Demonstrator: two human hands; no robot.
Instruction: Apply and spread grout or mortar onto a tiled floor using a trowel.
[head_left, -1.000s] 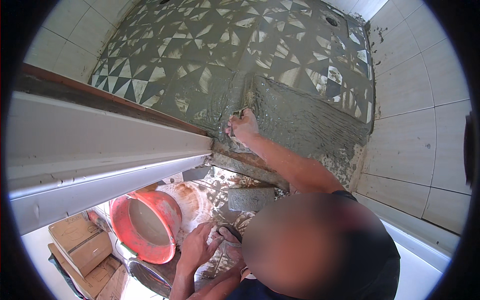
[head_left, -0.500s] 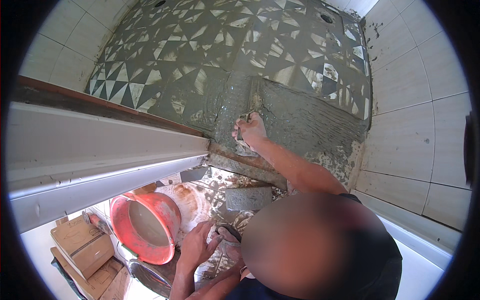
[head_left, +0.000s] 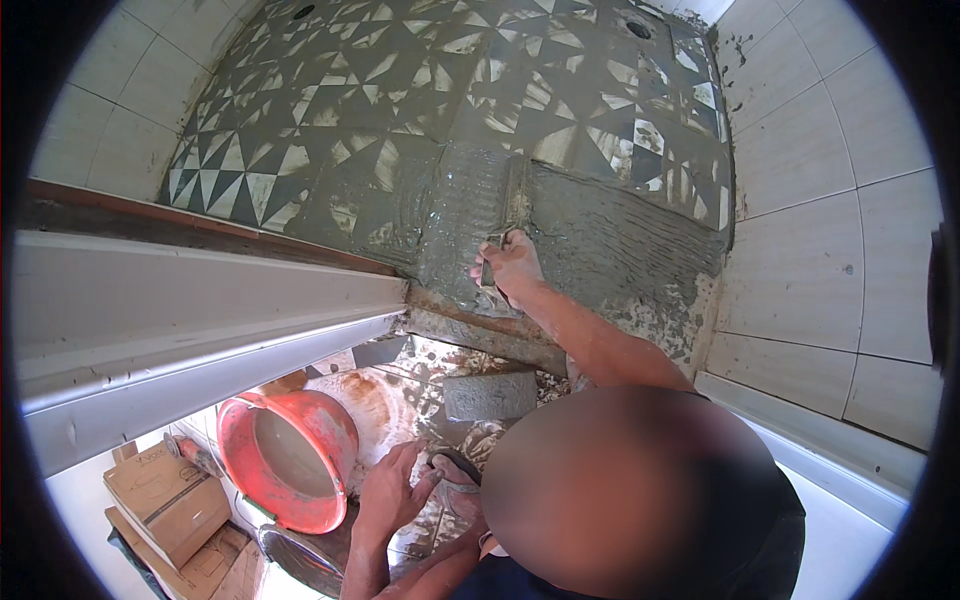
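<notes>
Fingers clenched on trowel, wet mortar underneath

Right hand (head_left: 514,268): fingers curled round the handle of a flat trowel (head_left: 488,272), thumb and fingertips on opposite sides, probably to keep the blade level. Tool sits in the mortar (head_left: 620,225), near side of the tiled floor; blade's outline is partly lost in grey smear. Left hand (head_left: 393,490): fingers loosely bent, no object visible in it; just beside a foot (head_left: 465,500), contact unclear. Looks parked there for balance.

Mortar is combed into ridges on the right, wetter and shinier left of the tool. Far: patterned tiles (head_left: 225,190) under grey film, drain hole (head_left: 638,30) far right. Near side: raised sill (head_left: 490,337), then grey block (head_left: 490,397) lying flat. Near left: red bucket (head_left: 338,425) of cloudy liquid, likely set within reach but off the mortar; cardboard boxes (head_left: 168,500) stacked beyond it by the left edge.
</notes>
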